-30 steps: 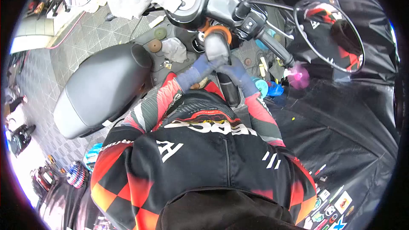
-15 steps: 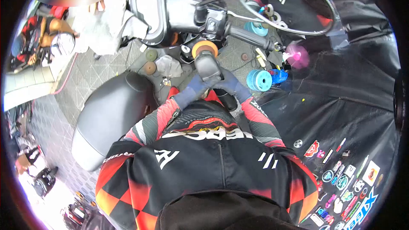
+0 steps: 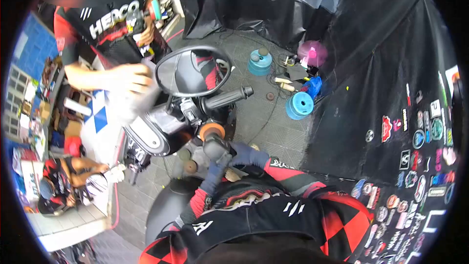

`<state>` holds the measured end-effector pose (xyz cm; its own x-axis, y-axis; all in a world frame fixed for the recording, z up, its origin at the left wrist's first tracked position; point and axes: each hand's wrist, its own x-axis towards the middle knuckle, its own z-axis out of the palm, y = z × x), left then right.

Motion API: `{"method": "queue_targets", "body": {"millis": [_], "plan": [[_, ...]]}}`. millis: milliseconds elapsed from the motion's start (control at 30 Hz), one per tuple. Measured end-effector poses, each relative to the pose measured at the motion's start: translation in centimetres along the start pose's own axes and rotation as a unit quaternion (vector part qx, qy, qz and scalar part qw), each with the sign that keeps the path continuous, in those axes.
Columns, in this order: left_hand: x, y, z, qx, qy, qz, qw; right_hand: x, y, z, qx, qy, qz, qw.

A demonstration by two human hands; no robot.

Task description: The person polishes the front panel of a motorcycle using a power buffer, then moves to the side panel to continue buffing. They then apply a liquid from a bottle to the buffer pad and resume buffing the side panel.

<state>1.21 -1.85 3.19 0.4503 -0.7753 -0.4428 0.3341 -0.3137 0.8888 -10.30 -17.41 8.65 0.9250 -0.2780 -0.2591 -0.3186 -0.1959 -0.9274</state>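
Observation:
Both of my hands wear dark blue gloves and grip a black and grey handheld polisher [image 3: 216, 149]. My left hand [image 3: 213, 173] is wrapped round its lower body, and my right hand [image 3: 244, 153] closes on it from the right. The orange foam pad [image 3: 211, 130] of the polisher points away from me, right beside the scooter's front panel [image 3: 146, 136]. Above it are the handlebar grip [image 3: 227, 100] and the round-edged mirror [image 3: 170, 73]. The black scooter seat [image 3: 166, 205] lies to my lower left, partly hidden by my arm.
Another person [image 3: 105, 24] stands across the scooter, holding a green-padded polisher [image 3: 155, 10] and a grey cloth [image 3: 132, 100]. A second person [image 3: 58, 183] sits at left. Blue round containers [image 3: 299, 105], a cable and small items lie on the floor. Black sheeting [image 3: 361, 93] hangs at right.
My view has swung up and to the left, bringing the other person with the cloth into sight. The polisher stays in both my hands, now close by the scooter's front panel.

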Motion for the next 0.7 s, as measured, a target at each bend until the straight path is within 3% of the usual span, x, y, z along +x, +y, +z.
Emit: {"method": "queue_targets", "body": {"millis": [167,233,300,367,467,567,633,700], "plan": [[-0.2,1.4,-0.6,0.013,-0.048,0.018,0.999,0.5,5.0,4.9,-0.010,0.092,-0.029,0.995],[0.2,0.8,-1.7,0.099,-0.093,-0.011,0.991,0.2,7.0,7.9,0.003,0.239,-0.028,0.971],[0.7,1.0,-2.0,0.255,-0.111,0.128,0.952,-1.4,5.1,7.6,0.029,0.281,-0.067,0.957],[0.0,4.2,-0.3,0.296,-0.159,0.133,0.932,-0.8,6.0,8.5,0.142,0.256,-0.065,0.954],[-1.2,3.3,1.0,0.258,-0.132,0.033,0.956,-0.8,7.9,9.8,0.115,0.283,-0.065,0.950],[-0.5,1.5,1.3,0.277,-0.093,0.052,0.955,-0.1,9.3,9.7,0.141,0.316,-0.131,0.929],[-0.1,1.4,1.4,0.179,-0.094,-0.018,0.979,-0.3,9.2,9.1,0.257,0.261,-0.164,0.916],[-0.3,1.6,2.2,0.218,-0.081,0.018,0.972,1.2,11.7,10.1,0.206,0.274,-0.179,0.922]]}}
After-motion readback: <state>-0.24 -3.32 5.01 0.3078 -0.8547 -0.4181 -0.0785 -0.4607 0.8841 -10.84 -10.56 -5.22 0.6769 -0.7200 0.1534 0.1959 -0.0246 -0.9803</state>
